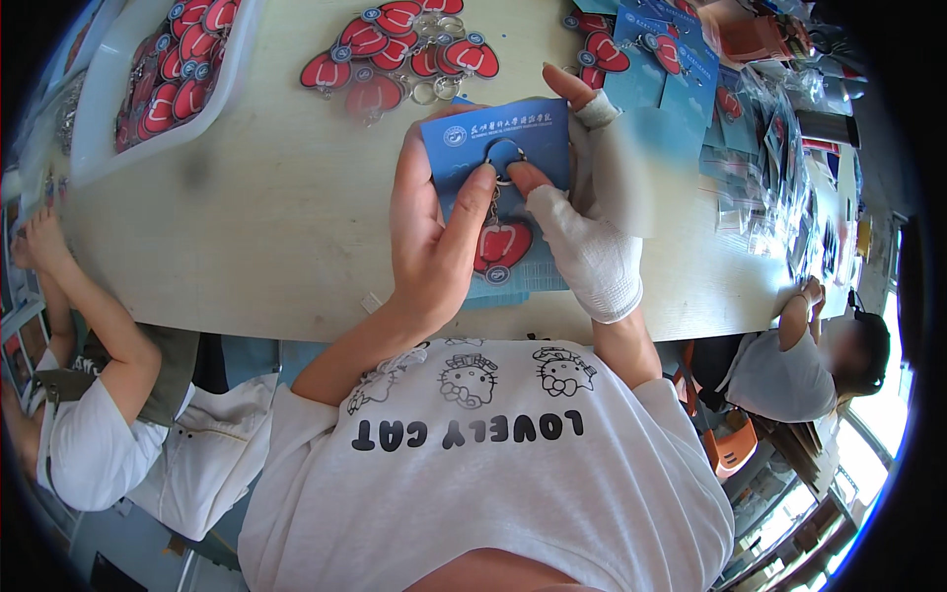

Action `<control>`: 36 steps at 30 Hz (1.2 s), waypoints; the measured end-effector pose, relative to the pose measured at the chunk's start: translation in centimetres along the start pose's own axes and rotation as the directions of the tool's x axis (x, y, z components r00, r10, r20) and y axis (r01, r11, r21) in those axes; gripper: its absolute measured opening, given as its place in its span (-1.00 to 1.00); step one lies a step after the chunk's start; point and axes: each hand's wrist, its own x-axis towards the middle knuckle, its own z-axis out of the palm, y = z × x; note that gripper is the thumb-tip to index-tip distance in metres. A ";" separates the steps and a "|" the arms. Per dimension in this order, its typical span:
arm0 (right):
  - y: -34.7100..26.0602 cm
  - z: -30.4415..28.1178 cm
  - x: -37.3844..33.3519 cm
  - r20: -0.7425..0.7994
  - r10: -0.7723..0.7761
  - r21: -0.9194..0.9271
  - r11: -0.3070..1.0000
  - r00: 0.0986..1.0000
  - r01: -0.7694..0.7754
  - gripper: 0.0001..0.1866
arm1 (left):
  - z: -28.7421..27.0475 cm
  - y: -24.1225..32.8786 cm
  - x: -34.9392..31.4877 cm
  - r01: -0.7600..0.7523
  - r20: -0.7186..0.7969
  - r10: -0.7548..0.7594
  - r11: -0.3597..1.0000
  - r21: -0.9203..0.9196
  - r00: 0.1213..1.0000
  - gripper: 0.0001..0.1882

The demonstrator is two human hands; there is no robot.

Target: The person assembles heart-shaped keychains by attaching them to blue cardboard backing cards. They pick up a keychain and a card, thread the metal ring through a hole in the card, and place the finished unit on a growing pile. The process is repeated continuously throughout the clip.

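Between my two hands, a blue backing card [547, 148] stands tilted over the table, with a red flip-flop-shaped keychain [503, 245] lying against its front. My left hand [426, 242] grips the card's left side, its thumb pressing on the metal key ring near the card's middle. On the other side, my right hand [592, 257] wears a white fingertip-less glove; its bare thumb also presses the ring, and one finger sticks up past the card's top corner. The rest of its fingers are mostly hidden behind the card. Under my hands, more blue cards [498, 300] partly show on the table.
Several red keychains [395, 49] lie piled at the far middle. A white bin [232, 104] at far left holds more. At far right are blue cards [641, 79] with keychains and clear plastic bags [779, 187]. Other people sit left [104, 424] and right [784, 380].
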 end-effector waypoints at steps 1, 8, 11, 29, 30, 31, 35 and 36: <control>0.1 0.0 0.0 0.010 -0.045 -0.011 0.999 0.999 0.045 -0.30 | -0.2 0.1 0.0 0.006 0.012 -0.006 1.000 -0.002 1.000 -0.62; 0.4 -0.7 -0.6 0.052 0.305 0.158 0.938 0.951 -0.310 -0.55 | -0.4 -0.1 0.3 -0.237 0.030 0.235 0.961 0.142 0.971 -0.66; -0.2 -0.5 -0.6 0.076 0.295 0.131 0.944 0.952 -0.303 -0.60 | -0.2 -0.4 0.0 -0.235 -0.015 0.240 0.960 0.150 0.971 -0.71; 1.2 -15.2 6.5 -0.117 -0.766 -0.982 -0.004 0.632 -0.187 -0.41 | -2.9 -3.3 2.6 -0.231 0.223 0.160 0.030 0.973 0.962 -0.40; 1.2 -14.9 5.7 0.003 -0.753 -0.998 -0.040 0.657 -0.041 -0.40 | -2.6 -3.5 2.7 -0.233 0.229 0.148 0.009 0.972 0.962 -0.40; 2.4 -14.5 5.3 0.016 -0.647 -0.990 0.097 0.762 0.103 -0.52 | -2.5 -3.7 2.8 -0.211 0.214 0.153 -0.036 0.977 0.965 -0.40; 4.4 -8.3 2.9 0.183 -0.220 -0.875 0.407 0.958 0.261 -0.79 | -1.9 -4.5 3.4 -0.215 0.202 0.111 0.117 0.970 0.973 -0.48; 5.1 -8.3 2.9 0.206 -0.174 -0.888 0.380 0.963 0.259 -0.77 | -2.1 -4.6 3.5 -0.220 0.194 0.123 0.260 0.940 0.973 -0.54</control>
